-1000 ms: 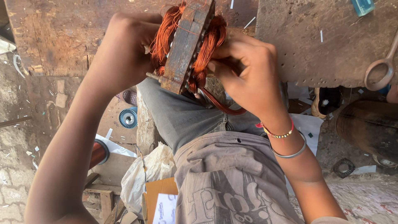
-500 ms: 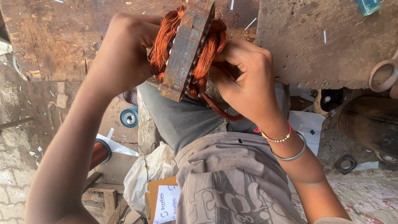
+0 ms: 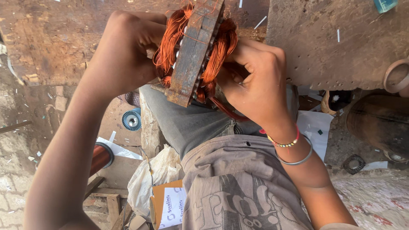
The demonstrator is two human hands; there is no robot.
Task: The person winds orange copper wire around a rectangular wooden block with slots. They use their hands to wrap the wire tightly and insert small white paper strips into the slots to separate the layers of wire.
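Both hands close around a rusty motor stator [image 3: 194, 51] wound with orange copper wire [image 3: 219, 51]. On one side the left hand [image 3: 123, 55] wraps the core's flank, its fingers curled in and pressed against the copper loops so that no gap shows in its grip. On the other side the right hand [image 3: 255, 85] pinches a bunch of the coil wire between bent fingers and thumb, knuckles up, tight against the winding. A beaded bracelet [image 3: 284, 143] and a metal bangle [image 3: 298, 159] sit on that wrist. The stator stands tilted on its edge between the two hands, its lower corner hanging just past the edge of the worn wooden bench [image 3: 55, 38], over the person's lap. To the right a rough stone slab [image 3: 332, 47] runs close beside the right knuckles, leaving little room there; to the left the bench top lies bare. Below the bench edge, well apart from the hands, lie a copper wire spool [image 3: 100, 155], a blue disc [image 3: 131, 120] and a white bag [image 3: 151, 176].
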